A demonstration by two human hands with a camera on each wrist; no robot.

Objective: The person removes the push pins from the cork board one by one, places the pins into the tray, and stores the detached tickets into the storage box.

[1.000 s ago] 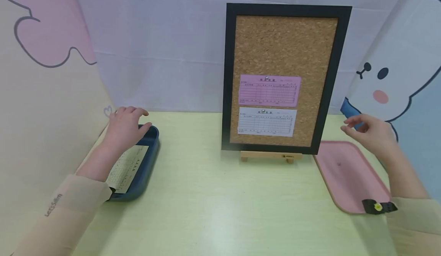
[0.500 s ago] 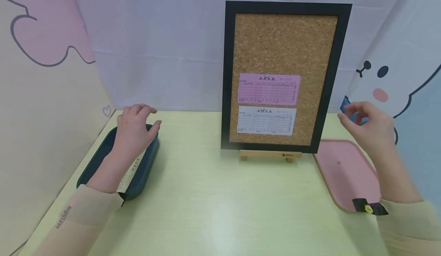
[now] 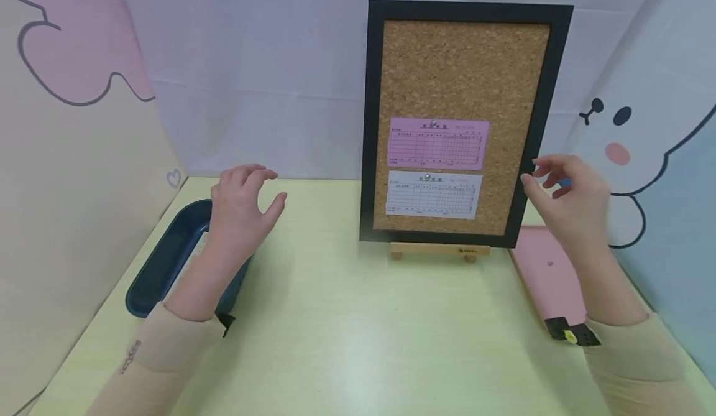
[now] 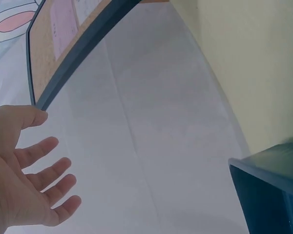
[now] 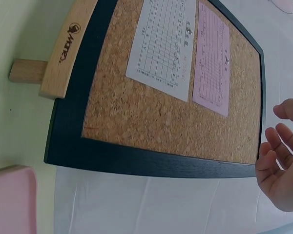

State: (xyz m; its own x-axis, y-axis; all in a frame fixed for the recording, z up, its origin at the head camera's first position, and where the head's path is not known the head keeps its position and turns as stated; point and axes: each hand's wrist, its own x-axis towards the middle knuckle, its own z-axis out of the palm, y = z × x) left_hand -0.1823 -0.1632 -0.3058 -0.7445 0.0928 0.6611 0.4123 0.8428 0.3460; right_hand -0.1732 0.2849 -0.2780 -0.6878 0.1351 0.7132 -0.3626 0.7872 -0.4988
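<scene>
My left hand is over the blue tray at the left, thumb spread from loosely bent fingers, holding nothing. Beyond the right side of the corkboard's black frame, my right hand hovers with loosely curled fingers; the right wrist view shows nothing in it. Pinned to the cork are a pink receipt slip and, below it, a white receipt slip. Each has a pushpin at its top. My left forearm mostly hides the printed paper in the blue tray.
A small wooden easel holds the board upright. At the right lies a pink tray with a tiny object in it, partly covered by my right arm. White cloth hangs behind the pale table.
Both hands have moved inward: the left rightward from over the blue tray, the right leftward and up from the pink tray toward the board. Slips and board stay put.
</scene>
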